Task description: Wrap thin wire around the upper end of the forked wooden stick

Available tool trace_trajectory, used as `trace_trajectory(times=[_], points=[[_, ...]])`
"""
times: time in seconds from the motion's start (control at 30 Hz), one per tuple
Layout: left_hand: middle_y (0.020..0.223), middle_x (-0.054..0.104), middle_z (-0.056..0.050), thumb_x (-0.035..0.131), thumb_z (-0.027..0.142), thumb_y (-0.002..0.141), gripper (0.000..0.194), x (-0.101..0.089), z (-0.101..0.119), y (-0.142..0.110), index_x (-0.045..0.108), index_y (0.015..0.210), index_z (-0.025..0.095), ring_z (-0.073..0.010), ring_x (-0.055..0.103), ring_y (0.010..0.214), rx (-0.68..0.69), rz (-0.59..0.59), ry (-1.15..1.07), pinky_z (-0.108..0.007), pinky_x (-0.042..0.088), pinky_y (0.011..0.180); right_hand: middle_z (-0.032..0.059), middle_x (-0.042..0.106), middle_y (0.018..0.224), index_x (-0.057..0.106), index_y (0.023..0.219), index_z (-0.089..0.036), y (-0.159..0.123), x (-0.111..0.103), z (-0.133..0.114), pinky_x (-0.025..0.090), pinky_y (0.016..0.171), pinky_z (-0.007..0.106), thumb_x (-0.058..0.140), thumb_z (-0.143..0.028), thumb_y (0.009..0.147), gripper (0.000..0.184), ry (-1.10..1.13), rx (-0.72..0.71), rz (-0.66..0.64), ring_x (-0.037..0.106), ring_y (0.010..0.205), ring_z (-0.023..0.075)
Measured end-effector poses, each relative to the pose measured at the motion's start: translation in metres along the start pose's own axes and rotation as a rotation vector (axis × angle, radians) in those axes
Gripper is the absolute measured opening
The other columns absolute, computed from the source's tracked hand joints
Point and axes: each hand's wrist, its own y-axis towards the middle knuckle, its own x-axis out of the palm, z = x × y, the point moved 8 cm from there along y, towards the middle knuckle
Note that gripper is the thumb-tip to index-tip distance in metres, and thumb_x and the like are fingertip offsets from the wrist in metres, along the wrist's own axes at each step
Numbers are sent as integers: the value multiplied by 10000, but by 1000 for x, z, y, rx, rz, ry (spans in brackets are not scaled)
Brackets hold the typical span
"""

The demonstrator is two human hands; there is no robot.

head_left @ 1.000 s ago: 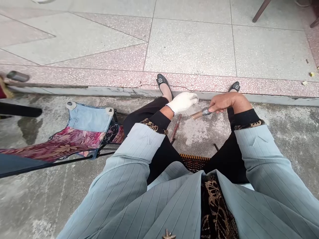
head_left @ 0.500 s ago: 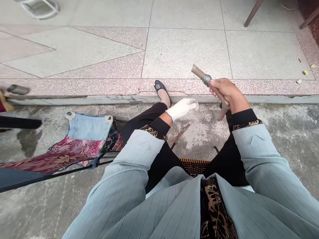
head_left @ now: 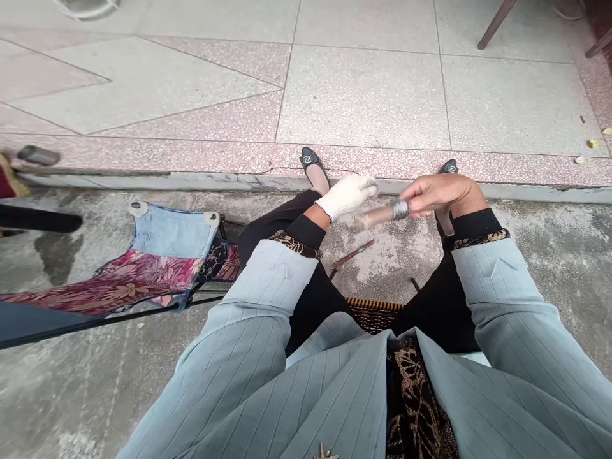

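My right hand (head_left: 440, 194), bare, is closed around a wooden stick (head_left: 375, 218) with a band of grey wire (head_left: 400, 209) wound about it. The stick's free end points left and is smeared by motion; the rest is hidden behind my fingers. My left hand (head_left: 348, 194), in a white knit glove, is just left of the stick with its fingers curled together. What those fingers hold, if anything, I cannot make out. Below the hands, a thin reddish-brown strip (head_left: 352, 254) lies on the concrete between my legs.
A folding chair (head_left: 157, 258) with denim and floral fabric stands at my left. Ahead runs the low edge (head_left: 229, 182) of a tiled step, with my shoes on it. A dark cylinder (head_left: 38, 155) lies on the step at far left. A woven seat (head_left: 375, 313) is under me.
My right hand has turned the stick from pointing up and left to pointing left and slightly down, bringing its end close below my gloved left hand. The left hand has moved slightly.
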Motion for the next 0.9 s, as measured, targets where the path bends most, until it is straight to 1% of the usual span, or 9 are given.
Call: trace_trajectory(times=[0.1, 0.2, 0.37, 0.43, 0.53, 0.63, 0.73, 0.83, 0.9], points=[[893, 708, -56, 461, 317, 937, 290, -1, 4, -4, 710, 984, 176, -211, 624, 841, 12, -24, 239, -293, 397, 743, -22, 558, 637, 647, 760, -129, 6, 9, 12, 364, 552, 223, 697, -583, 841, 464, -145, 152, -154, 455, 521, 67], [900, 713, -63, 439, 336, 957, 319, -3, 4, -6, 709, 1035, 185, -217, 634, 848, -26, -24, 365, -294, 381, 720, -16, 547, 590, 633, 718, -135, 12, 1, 29, 368, 563, 235, 664, -620, 844, 501, -274, 295, -131, 466, 519, 83], [878, 703, -50, 453, 311, 935, 283, -4, 9, -7, 709, 969, 195, -205, 619, 817, -12, -16, 366, -294, 361, 705, 19, 551, 568, 615, 674, -137, 9, -23, 52, 378, 545, 275, 657, -545, 867, 453, -436, 621, 78, 463, 489, 111], [856, 694, -50, 441, 312, 934, 289, -5, 10, -8, 704, 939, 191, -203, 609, 800, -17, 2, 343, -296, 361, 700, 37, 561, 579, 601, 660, -144, 8, -32, 51, 400, 561, 295, 649, -498, 886, 422, -466, 688, 187, 473, 492, 123], [820, 677, -47, 413, 318, 941, 321, -4, 14, -10, 698, 915, 173, -191, 598, 781, 2, 12, 243, -290, 378, 712, 68, 572, 592, 578, 658, -163, 5, -51, 45, 422, 576, 323, 637, -477, 901, 402, -478, 714, 425, 501, 504, 150], [806, 665, -38, 419, 352, 938, 347, 5, 19, -11, 693, 876, 148, -166, 583, 753, 64, -14, 64, -273, 403, 725, 71, 560, 580, 565, 708, -179, 4, -68, 43, 424, 560, 330, 646, -539, 884, 409, -329, 597, 650, 512, 514, 169], [783, 646, -28, 441, 383, 921, 348, 15, 17, -12, 677, 860, 135, -132, 536, 672, 76, -41, -163, -256, 408, 679, 47, 556, 604, 556, 779, -178, 2, -77, 37, 426, 526, 294, 668, -627, 840, 467, -44, 295, 802, 496, 513, 141], [718, 593, -7, 458, 412, 904, 330, 25, 13, -11, 643, 873, 140, -100, 437, 564, 42, -82, -389, -239, 361, 582, 25, 562, 649, 548, 831, -168, -4, -75, 20, 405, 475, 240, 741, -663, 751, 537, 225, -48, 821, 478, 509, 103], [701, 572, -1, 463, 414, 892, 314, 27, 11, -9, 621, 845, 147, -94, 407, 545, 21, -88, -452, -236, 342, 561, 13, 556, 658, 546, 837, -161, -7, -66, 8, 382, 443, 219, 806, -655, 677, 580, 323, -180, 764, 466, 504, 88]])
